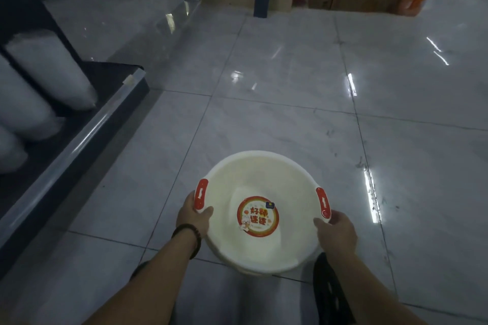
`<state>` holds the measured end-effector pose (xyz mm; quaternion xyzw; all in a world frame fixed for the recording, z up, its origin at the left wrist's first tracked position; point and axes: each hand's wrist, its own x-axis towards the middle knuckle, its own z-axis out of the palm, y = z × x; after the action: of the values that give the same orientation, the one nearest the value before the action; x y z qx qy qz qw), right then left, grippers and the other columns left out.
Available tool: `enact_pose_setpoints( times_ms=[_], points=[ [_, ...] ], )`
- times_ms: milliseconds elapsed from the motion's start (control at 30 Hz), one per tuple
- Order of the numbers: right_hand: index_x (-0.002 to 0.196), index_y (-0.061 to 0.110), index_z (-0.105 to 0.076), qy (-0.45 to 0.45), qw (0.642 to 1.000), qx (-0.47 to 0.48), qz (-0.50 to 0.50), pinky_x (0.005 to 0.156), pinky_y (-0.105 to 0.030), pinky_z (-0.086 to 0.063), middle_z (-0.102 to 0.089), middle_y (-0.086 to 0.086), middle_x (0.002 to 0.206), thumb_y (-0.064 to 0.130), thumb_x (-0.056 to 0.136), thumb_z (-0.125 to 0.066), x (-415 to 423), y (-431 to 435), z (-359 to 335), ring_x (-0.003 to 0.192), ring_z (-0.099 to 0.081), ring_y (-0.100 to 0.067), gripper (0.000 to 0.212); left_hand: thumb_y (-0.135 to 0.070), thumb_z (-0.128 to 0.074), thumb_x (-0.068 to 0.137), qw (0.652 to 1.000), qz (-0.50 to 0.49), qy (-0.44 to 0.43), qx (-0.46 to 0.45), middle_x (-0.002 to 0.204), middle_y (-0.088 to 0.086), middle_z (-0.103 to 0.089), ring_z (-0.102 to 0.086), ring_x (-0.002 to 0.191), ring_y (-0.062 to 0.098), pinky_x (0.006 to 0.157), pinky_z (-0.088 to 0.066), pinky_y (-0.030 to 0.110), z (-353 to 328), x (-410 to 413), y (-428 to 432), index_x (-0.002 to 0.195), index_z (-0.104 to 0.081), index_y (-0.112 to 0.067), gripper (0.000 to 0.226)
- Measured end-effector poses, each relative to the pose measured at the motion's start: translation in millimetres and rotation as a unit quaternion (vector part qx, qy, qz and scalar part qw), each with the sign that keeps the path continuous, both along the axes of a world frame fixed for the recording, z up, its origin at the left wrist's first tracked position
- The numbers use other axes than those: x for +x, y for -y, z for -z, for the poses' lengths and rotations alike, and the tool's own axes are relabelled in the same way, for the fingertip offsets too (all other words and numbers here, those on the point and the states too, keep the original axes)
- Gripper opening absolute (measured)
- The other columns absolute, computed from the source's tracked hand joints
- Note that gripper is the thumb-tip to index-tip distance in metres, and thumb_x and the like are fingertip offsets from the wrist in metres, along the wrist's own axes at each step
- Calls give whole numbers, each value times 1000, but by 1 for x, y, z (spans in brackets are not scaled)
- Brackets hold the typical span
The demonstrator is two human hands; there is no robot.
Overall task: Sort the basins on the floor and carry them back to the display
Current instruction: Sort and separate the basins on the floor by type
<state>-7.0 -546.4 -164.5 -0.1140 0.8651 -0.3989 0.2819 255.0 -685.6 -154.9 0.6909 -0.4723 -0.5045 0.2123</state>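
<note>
White round plastic basin w/ red handles (253, 166) held off the glossy grey tile floor (290, 74), upright, mouth up, between both hands. Round red-and-yellow sticker (258, 216) on basin bottom inside. Left hand (194, 215) grips rim just below the left red handle, thumb over rim, fingers curled under; dark bead bracelet (188, 237) on wrist. Right hand (336, 227) grips rim at the right handle the same way. Dark low shelf (87, 124) w/ white wrapped rolls (50, 66) along floor's left edge. Black shoe (330, 295) below basin.
</note>
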Motion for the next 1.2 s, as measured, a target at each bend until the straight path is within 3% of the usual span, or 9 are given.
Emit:
enact_pose_setpoints(
  times_ms=[233, 367, 533, 767, 900, 1000, 1100, 1133, 1200],
  points=[
    [126, 4, -59, 27, 999, 36, 28, 82, -40, -54, -66, -11, 109, 18, 96, -72, -2, 20, 30, 88, -59, -24, 35, -7, -59, 96, 997, -7, 72, 7, 127, 9, -62, -59, 113, 31, 102, -50, 51, 29, -17, 22, 147, -45, -24, 55],
    [121, 3, -59, 8, 998, 63, 23, 63, -25, -45, -64, -9, 102, 17, 98, -70, -1, 26, 37, 81, -57, -20, 29, -5, -57, 95, 995, -14, 88, 37, 123, 10, -63, -58, 104, 28, 102, -50, 49, 45, -18, 24, 143, -49, -21, 51],
    [120, 5, -63, -11, 997, 80, 16, 84, -38, -53, -66, -8, 102, 21, 97, -72, -3, 29, 44, 85, -60, -23, 29, -4, -59, 95, 991, 4, 114, 65, 126, 14, -62, -60, 115, 34, 103, -49, 50, 56, -21, 32, 143, -49, -16, 50],
    [125, 3, -61, -8, 992, 122, 6, 83, -40, -56, -70, -16, 114, 19, 96, -73, -5, 32, 45, 85, -59, -23, 36, -8, -60, 96, 983, 32, 145, 104, 133, 16, -59, -58, 121, 36, 104, -47, 48, 55, -22, 35, 152, -37, -13, 60],
    [133, 3, -54, -49, 986, 159, -9, 86, -47, -57, -61, -16, 116, 13, 88, -75, 11, 56, 27, 97, -60, -31, 51, -30, -64, 97, 964, 129, 183, 141, 151, 18, -44, -49, 133, 36, 108, -43, 45, 19, -12, 45, 161, -4, -10, 90],
    [140, 14, -55, -116, 979, 132, -104, 93, -51, -58, -64, -10, 119, 13, 86, -71, 38, 89, -7, 106, -65, -32, 56, -53, -55, 97, 919, 246, 274, 139, 152, 16, -43, -51, 131, 32, 104, -46, 39, -38, 5, 60, 156, -26, -7, 80],
    [129, 24, -66, -23, 978, 34, -203, 76, -40, -59, -69, 0, 106, 9, 90, -66, 77, 117, -59, 82, -69, -23, 42, -54, -53, 97, 840, 380, 348, 169, 147, 11, -51, -62, 117, 30, 96, -54, 41, -111, 33, 84, 151, -41, -14, 68],
    [124, 23, -70, 3, 974, 2, -225, 74, -38, -59, -72, -1, 101, 10, 91, -66, 94, 125, -81, 79, -69, -22, 36, -54, -53, 98, 839, 392, 337, 169, 143, 8, -55, -65, 113, 28, 96, -55, 44, -138, 44, 91, 149, -45, -16, 64],
    [116, 17, -74, 32, 957, -58, -282, 78, -42, -62, -75, -5, 91, 10, 90, -69, 137, 136, -129, 82, -73, -25, 27, -50, -53, 99, 878, 373, 281, 106, 133, 3, -62, -69, 107, 24, 95, -56, 48, -188, 73, 93, 141, -52, -19, 52]
  ],
)
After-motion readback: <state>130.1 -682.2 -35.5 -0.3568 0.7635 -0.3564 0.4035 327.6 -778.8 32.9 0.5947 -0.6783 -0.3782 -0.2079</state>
